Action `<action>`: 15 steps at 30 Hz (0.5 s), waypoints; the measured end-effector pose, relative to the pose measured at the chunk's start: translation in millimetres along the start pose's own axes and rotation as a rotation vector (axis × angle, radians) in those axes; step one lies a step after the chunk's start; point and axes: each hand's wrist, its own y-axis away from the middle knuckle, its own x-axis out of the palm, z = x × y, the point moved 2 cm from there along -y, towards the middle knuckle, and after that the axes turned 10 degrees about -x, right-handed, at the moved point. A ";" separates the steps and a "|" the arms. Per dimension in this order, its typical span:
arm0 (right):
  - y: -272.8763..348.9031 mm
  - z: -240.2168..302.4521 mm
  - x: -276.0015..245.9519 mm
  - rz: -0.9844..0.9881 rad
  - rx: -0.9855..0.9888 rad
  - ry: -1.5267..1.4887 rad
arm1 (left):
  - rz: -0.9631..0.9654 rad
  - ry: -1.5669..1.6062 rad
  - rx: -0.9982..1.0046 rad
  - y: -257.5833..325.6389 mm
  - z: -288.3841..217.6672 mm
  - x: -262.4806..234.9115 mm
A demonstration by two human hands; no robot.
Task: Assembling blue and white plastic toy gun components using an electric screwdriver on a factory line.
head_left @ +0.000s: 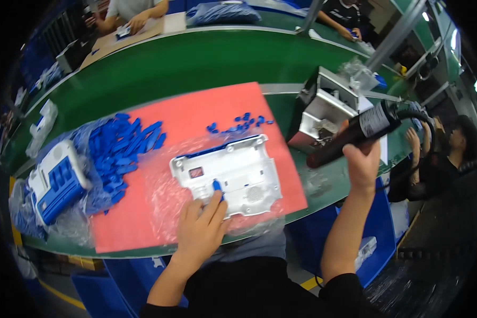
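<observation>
A white plastic housing shell (241, 169) lies with its hollow side up on clear wrap over a red mat (127, 212). My left hand (199, 228) rests at the shell's near edge, its fingers stretched out and touching a slim blue plastic piece (217, 185) inside. Raised to the right of the shell, my right hand (363, 164) is wrapped round a dark corded electric screwdriver (358, 135). The driver tilts down to the left, beside a metal box (323, 108) with small metal parts in it. Whether its tip touches anything, I cannot tell.
Long blue plastic pieces (119, 146) spill from a bag at the left, beside a white-and-blue assembled unit (58, 180). Small blue parts (241, 123) lie at the mat's far side. Blue bins (365, 233) stand below the table. Other people work across and to the right.
</observation>
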 end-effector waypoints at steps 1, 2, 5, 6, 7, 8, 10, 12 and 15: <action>5.5 -0.7 1.5 -0.024 -0.127 -0.116 | -0.005 0.013 -0.018 0.8 -2.9 -0.2; 9.2 0.4 4.3 -0.046 -0.098 -0.224 | -0.019 0.002 -0.009 1.2 -3.9 0.1; -1.9 17.7 5.4 -0.059 0.212 -0.126 | -0.037 -0.013 0.004 2.6 -6.6 4.9; -11.0 18.8 4.4 -0.087 0.202 -0.046 | -0.036 -0.010 0.009 4.0 -5.7 6.0; -22.2 20.1 3.7 -0.192 0.051 -0.029 | -0.041 -0.012 0.018 3.2 -5.3 6.1; -31.0 24.4 9.0 -0.299 -0.054 -0.062 | -0.048 -0.017 0.021 2.2 -5.8 7.1; -49.8 21.3 15.3 -0.397 -0.220 0.059 | -0.066 -0.023 0.030 0.7 -5.9 8.5; -54.4 12.0 23.1 -0.427 -0.309 0.172 | -0.085 -0.028 0.037 1.3 -5.7 9.8; -45.5 -1.7 26.3 -0.395 -0.290 0.221 | -0.090 -0.030 0.037 0.8 -5.3 11.7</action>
